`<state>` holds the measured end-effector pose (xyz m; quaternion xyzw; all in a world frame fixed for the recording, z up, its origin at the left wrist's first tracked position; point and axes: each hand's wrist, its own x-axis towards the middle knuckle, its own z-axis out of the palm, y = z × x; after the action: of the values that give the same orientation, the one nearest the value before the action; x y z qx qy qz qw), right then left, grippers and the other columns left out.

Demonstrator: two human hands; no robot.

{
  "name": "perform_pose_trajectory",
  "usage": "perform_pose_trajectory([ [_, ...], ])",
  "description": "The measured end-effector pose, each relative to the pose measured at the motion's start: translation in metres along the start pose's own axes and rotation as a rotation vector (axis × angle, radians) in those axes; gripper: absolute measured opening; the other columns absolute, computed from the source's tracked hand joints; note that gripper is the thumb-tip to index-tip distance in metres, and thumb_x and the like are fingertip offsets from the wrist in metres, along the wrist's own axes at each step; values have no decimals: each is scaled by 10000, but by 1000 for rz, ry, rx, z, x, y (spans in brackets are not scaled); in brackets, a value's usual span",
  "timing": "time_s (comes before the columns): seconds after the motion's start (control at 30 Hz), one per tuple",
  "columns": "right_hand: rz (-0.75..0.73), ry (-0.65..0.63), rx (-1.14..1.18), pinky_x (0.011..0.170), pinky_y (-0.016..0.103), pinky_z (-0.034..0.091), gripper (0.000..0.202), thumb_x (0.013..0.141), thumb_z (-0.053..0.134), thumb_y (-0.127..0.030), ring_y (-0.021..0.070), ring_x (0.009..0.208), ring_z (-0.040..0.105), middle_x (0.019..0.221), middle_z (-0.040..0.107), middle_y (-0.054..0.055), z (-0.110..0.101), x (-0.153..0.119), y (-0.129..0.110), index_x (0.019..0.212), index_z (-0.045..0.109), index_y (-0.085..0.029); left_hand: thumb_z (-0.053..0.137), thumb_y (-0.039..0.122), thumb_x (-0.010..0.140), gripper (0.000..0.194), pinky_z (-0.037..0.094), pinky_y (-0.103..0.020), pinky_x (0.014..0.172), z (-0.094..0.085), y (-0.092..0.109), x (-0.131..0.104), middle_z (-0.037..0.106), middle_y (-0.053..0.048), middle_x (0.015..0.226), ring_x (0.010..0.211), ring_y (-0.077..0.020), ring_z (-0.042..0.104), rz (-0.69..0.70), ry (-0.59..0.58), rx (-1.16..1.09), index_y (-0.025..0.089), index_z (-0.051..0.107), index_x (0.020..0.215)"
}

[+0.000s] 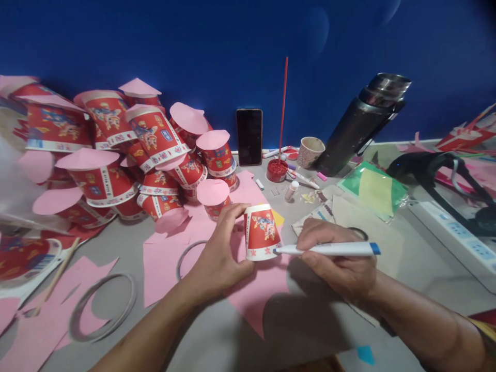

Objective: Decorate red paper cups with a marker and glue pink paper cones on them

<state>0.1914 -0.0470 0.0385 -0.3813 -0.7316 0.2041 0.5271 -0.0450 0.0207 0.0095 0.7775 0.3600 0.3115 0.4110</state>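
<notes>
A red paper cup (pixel 263 230) with a white band and printed figures is upside down in my left hand (pixel 222 248), thumb near its wide rim and fingers at its narrow end. My right hand (pixel 335 256) grips a white marker (pixel 337 249) with a blue end. The marker's blue tip touches or nearly touches the white band, at the cup's lower right. Pink paper (pixel 251 305) with cut edges lies beneath.
Red cups with pink paper discs (pixel 155 134) are piled at the left. Tape rings (pixel 103 307) lie on the table. Behind are a phone (pixel 249 137), a glue pot (pixel 276 170) and a black thermos (pixel 358 124). A power strip (pixel 457 237) is at the right.
</notes>
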Motion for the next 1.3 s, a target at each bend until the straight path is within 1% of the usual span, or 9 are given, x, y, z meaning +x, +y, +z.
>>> perform_pose_trajectory([
  [0.2, -12, -42, -8, 618, 299, 531, 73, 917, 690, -148, 173, 653, 684, 755, 738, 34, 0, 1, 1, 941, 711, -214, 689, 118, 694, 854, 465, -543, 1204, 0, 3, 1, 470, -124, 1550, 1489, -360, 451, -2, -4, 11, 269, 400, 1483],
  [0.43, -8, -37, -1, 607, 295, 514, 56, 919, 692, -159, 169, 648, 672, 744, 729, 31, 3, -1, 3, 923, 713, -211, 667, 125, 699, 839, 468, -523, 1201, 0, 3, 0, 459, -118, 1546, 1498, -338, 436, 14, -12, 8, 269, 400, 1481],
  [0.57, -20, -37, -19, 600, 294, 513, 55, 917, 694, -154, 168, 633, 666, 727, 722, 29, 2, 1, 1, 913, 706, -207, 671, 150, 715, 818, 477, -534, 1191, 0, 3, -1, 467, -113, 1540, 1475, -337, 467, 14, -6, 5, 277, 402, 1477],
  [0.8, -44, -18, -32, 610, 288, 513, 73, 911, 668, -137, 158, 626, 654, 733, 729, 28, 3, 2, 2, 928, 690, -205, 658, 138, 711, 821, 474, -557, 1193, 1, 1, 0, 477, -125, 1534, 1453, -347, 487, 54, -1, 66, 265, 394, 1477],
  [1.0, -16, -48, -23, 607, 299, 526, 88, 906, 676, -129, 172, 640, 678, 741, 738, 35, 0, 2, -1, 938, 698, -208, 665, 120, 726, 827, 487, -520, 1183, 2, 4, 1, 485, -106, 1529, 1436, -324, 499, 81, -18, 82, 290, 395, 1489],
  [1.1, -27, -49, -33, 621, 317, 544, 96, 904, 683, -126, 181, 643, 690, 739, 739, 36, -1, 3, -2, 942, 703, -211, 674, 129, 736, 800, 478, -509, 1194, 1, 5, 0, 500, -113, 1513, 1426, -321, 507, 97, -25, 90, 269, 406, 1477],
  [1.17, -31, -60, -39, 603, 305, 531, 96, 903, 680, -122, 175, 639, 684, 733, 733, 33, -1, 3, -1, 935, 701, -210, 684, 138, 739, 799, 469, -507, 1204, 1, 5, 0, 497, -118, 1517, 1434, -326, 501, 103, -21, 90, 262, 404, 1477],
  [1.3, -17, -78, -51, 585, 285, 498, 87, 901, 661, -122, 155, 614, 650, 715, 719, 25, 1, 3, 0, 906, 690, -204, 672, 107, 729, 840, 471, -489, 1203, 1, 2, -1, 490, -84, 1532, 1447, -313, 491, 110, -21, 95, 313, 393, 1494],
])
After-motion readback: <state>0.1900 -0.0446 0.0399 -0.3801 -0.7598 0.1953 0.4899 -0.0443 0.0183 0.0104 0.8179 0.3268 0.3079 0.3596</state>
